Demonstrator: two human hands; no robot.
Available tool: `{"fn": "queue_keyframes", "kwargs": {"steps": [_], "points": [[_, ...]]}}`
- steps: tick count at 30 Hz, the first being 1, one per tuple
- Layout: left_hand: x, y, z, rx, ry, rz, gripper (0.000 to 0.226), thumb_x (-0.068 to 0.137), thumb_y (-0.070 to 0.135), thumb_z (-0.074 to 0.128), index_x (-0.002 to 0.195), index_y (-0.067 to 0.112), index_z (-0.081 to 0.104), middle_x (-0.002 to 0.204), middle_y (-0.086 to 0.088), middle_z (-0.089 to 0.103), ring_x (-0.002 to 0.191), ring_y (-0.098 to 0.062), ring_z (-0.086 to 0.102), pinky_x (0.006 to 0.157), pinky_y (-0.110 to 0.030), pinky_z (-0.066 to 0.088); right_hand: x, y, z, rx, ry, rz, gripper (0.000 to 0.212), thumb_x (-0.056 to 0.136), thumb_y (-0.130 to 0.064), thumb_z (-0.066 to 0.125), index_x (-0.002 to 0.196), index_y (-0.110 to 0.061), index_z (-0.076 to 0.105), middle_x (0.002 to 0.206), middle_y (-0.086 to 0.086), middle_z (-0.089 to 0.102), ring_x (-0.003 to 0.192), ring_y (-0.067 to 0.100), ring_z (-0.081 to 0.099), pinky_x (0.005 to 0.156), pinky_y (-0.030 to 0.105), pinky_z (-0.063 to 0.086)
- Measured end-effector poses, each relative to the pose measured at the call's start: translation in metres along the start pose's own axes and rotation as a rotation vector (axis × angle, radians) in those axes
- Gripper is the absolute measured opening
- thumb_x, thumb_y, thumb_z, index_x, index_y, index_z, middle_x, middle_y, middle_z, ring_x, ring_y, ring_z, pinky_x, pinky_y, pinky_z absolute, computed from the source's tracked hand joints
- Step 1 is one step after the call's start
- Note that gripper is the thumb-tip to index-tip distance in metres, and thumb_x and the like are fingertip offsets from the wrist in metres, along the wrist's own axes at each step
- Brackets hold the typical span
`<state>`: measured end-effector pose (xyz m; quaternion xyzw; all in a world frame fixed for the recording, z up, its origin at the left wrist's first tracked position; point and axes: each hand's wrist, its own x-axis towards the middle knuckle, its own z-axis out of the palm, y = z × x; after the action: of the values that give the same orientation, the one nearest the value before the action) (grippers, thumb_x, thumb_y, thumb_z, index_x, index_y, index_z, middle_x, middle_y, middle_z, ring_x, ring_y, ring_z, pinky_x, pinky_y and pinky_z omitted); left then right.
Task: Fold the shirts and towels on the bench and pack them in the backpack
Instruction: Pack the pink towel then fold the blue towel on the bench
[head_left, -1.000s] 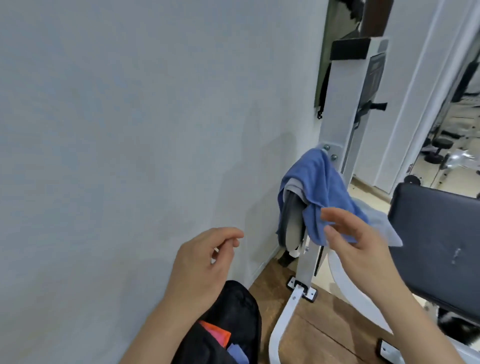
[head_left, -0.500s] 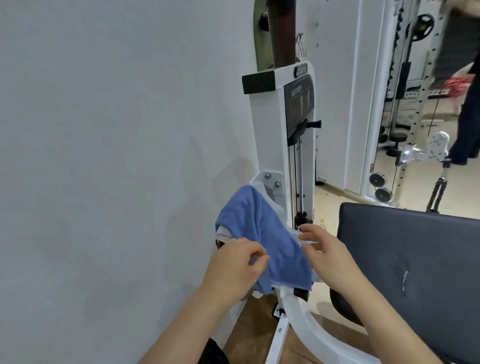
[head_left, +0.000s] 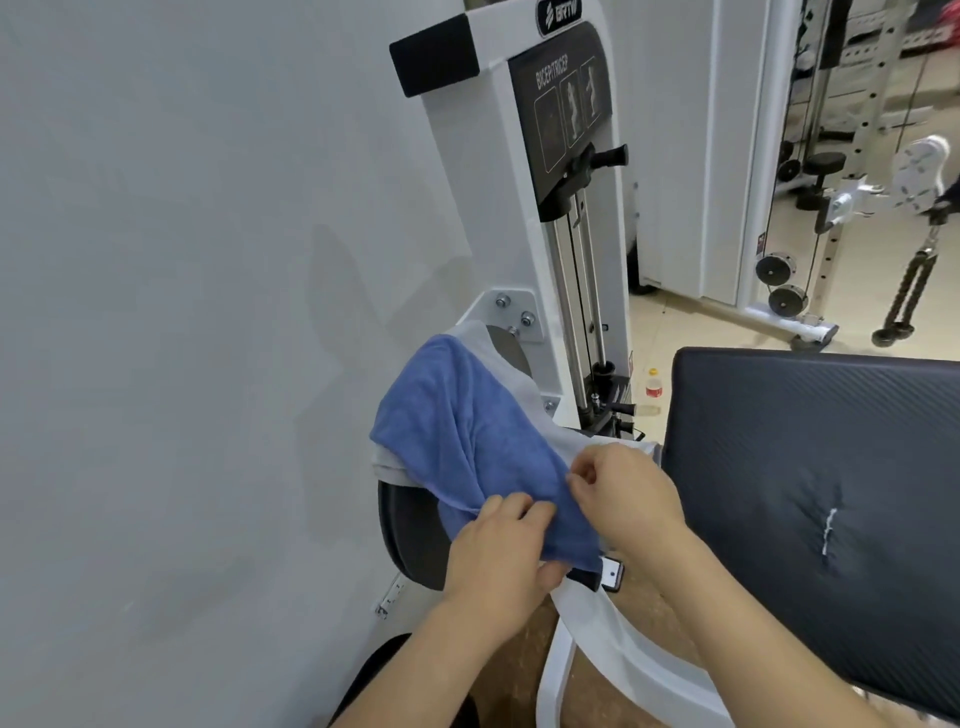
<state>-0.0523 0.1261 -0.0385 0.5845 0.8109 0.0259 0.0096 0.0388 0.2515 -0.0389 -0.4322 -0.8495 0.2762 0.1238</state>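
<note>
The blue towel (head_left: 467, 431) was draped over a pale grey shirt (head_left: 511, 374) on the machine's black pad (head_left: 410, 540), at centre frame. Its lower edge was pinched by the left hand (head_left: 493, 556) and the right hand (head_left: 628, 499). Only the towel layer was judged best lifted, corners held apart, so the shirt was not dragged off.

The white weight machine (head_left: 483, 218) has a dark rounded pad (head_left: 410, 540) low on its front. A pale grey cloth (head_left: 511, 382) is draped straight over that pad, with the blue towel (head_left: 462, 436) on top. Right of the machine is the black bench (head_left: 810, 457). A little bottle (head_left: 653, 385) stands on the floor (head_left: 701, 327) by the machine's base.
</note>
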Motion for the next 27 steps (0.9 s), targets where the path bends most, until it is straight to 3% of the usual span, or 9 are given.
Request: {"fn": "queue_keyframes", "kwargs": {"steps": [3, 6, 10, 16, 18, 20, 23, 25, 27], "points": [[0.006, 0.004, 0.003, -0.053, 0.007, -0.066, 0.042, 0.089, 0.046, 0.058, 0.127, 0.031, 0.05, 0.124, 0.009, 0.051, 0.115, -0.013, 0.046, 0.089, -0.031, 0.046, 0.004, -0.003, 0.005, -0.185, -0.045, -0.022, 0.018, 0.093, -0.033, 0.054, 0.094, -0.021, 0.067, 0.092, 0.001, 0.064, 0.083, 0.02, 0.059, 0.067, 0.029, 0.049], [0.007, 0.003, 0.006, -0.041, -0.019, -0.071, 0.044, 0.088, 0.044, 0.061, 0.127, 0.031, 0.047, 0.126, 0.009, 0.048, 0.117, -0.013, 0.044, 0.091, -0.032, 0.046, 0.009, 0.001, 0.0, -0.031, -0.077, -0.013, 0.015, 0.091, -0.028, 0.056, 0.087, -0.022, 0.07, 0.085, -0.001, 0.067, 0.079, 0.02, 0.061, 0.067, 0.032, 0.053], [0.001, 0.007, 0.0, -0.359, 0.096, -0.153, 0.046, 0.076, 0.044, 0.074, 0.113, 0.03, 0.05, 0.111, 0.016, 0.05, 0.103, -0.004, 0.049, 0.086, -0.026, 0.047, 0.006, 0.002, -0.014, 0.728, -0.255, 0.053, 0.017, 0.091, -0.015, 0.057, 0.077, -0.008, 0.064, 0.072, 0.008, 0.065, 0.069, 0.023, 0.059, 0.071, 0.038, 0.052], [-0.015, 0.011, -0.048, -0.897, 0.385, -0.36, 0.009, 0.089, 0.018, 0.066, 0.088, 0.026, 0.064, 0.082, 0.011, 0.068, 0.077, -0.007, 0.065, 0.069, -0.021, 0.053, -0.009, -0.012, -0.035, 1.491, -0.485, 0.146, 0.021, 0.099, -0.014, 0.049, 0.105, 0.002, 0.062, 0.089, 0.019, 0.069, 0.066, 0.024, 0.061, 0.053, 0.024, 0.052], [-0.017, 0.004, -0.076, -1.069, 0.442, -0.423, 0.006, 0.093, 0.02, 0.061, 0.088, 0.021, 0.065, 0.079, 0.004, 0.072, 0.076, -0.012, 0.067, 0.068, -0.021, 0.052, -0.01, -0.021, -0.038, 1.418, -0.476, 0.107, 0.023, 0.1, -0.018, 0.049, 0.112, -0.007, 0.065, 0.096, 0.009, 0.074, 0.067, 0.019, 0.067, 0.054, 0.023, 0.052], [-0.016, -0.012, -0.104, -1.199, 0.47, -0.472, 0.019, 0.097, 0.029, 0.054, 0.092, 0.016, 0.067, 0.085, -0.003, 0.073, 0.082, -0.017, 0.068, 0.075, -0.029, 0.054, -0.007, -0.032, -0.035, 1.175, -0.392, 0.024, 0.022, 0.099, -0.02, 0.053, 0.118, -0.02, 0.063, 0.112, -0.002, 0.071, 0.09, 0.013, 0.069, 0.068, 0.026, 0.056], [-0.011, -0.043, -0.145, -1.44, 0.494, -0.537, 0.038, 0.091, 0.04, 0.053, 0.105, 0.008, 0.068, 0.101, -0.011, 0.074, 0.093, -0.022, 0.071, 0.079, -0.036, 0.058, 0.002, -0.058, -0.028, 0.863, -0.235, -0.2, 0.037, 0.095, -0.021, 0.058, 0.127, -0.038, 0.05, 0.125, -0.02, 0.054, 0.113, 0.002, 0.053, 0.091, 0.024, 0.048], [-0.006, -0.064, -0.165, -1.53, 0.566, -0.607, 0.041, 0.093, 0.042, 0.054, 0.103, 0.005, 0.068, 0.1, -0.011, 0.073, 0.091, -0.024, 0.07, 0.075, -0.035, 0.06, 0.008, -0.077, -0.023, 0.75, -0.143, -0.389, 0.039, 0.093, -0.016, 0.057, 0.125, -0.038, 0.049, 0.116, -0.027, 0.052, 0.103, -0.004, 0.051, 0.084, 0.01, 0.039], [-0.005, -0.083, -0.183, -1.593, 0.691, -0.678, 0.038, 0.094, 0.041, 0.057, 0.097, 0.006, 0.068, 0.095, -0.01, 0.071, 0.087, -0.024, 0.069, 0.078, -0.035, 0.058, 0.018, -0.095, -0.017, 0.6, -0.021, -0.566, 0.034, 0.089, -0.01, 0.055, 0.121, -0.02, 0.053, 0.116, -0.014, 0.057, 0.099, 0.004, 0.053, 0.08, 0.006, 0.036]]}}
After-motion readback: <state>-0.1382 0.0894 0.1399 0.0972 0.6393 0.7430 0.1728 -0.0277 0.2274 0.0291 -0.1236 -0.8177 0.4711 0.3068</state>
